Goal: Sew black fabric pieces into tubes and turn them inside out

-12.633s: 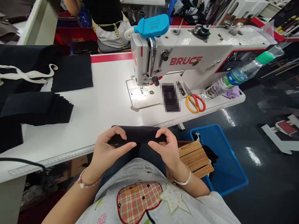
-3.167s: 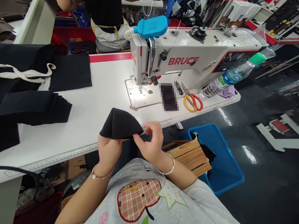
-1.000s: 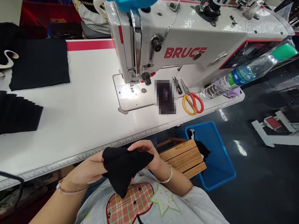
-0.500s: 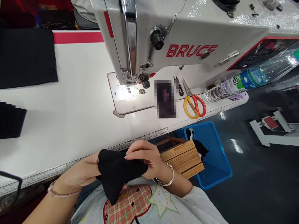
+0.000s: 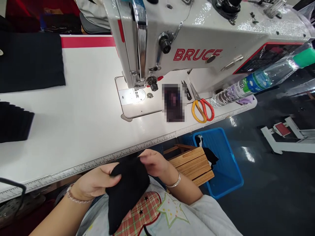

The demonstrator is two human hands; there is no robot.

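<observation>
A piece of black fabric (image 5: 129, 190) is stretched between my hands, just off the table's front edge and above my lap. My left hand (image 5: 98, 180) pinches its left side, thumb on top and the other fingers underneath. At the upper right corner, my right hand (image 5: 154, 163) grips the cloth between thumb and fingers; some of its fingertips are blurred. The lower part of the fabric hangs down over my shirt. Beyond the hands stands a sewing machine (image 5: 197, 36), its lit needle plate (image 5: 130, 97) bare of cloth.
Scissors (image 5: 203, 109), thread snips (image 5: 187, 91) and a plastic bottle (image 5: 253, 82) lie right of the needle. Black fabric (image 5: 31, 62) and a stack of black pieces (image 5: 14, 123) rest at left. A wooden stool (image 5: 192, 162) and blue bin (image 5: 228, 164) stand below the table.
The black fabric has been turned and spread flatter, its lower end hanging further down. My left thumb now lies on top of it, and my right hand has shifted to its upper corner.
</observation>
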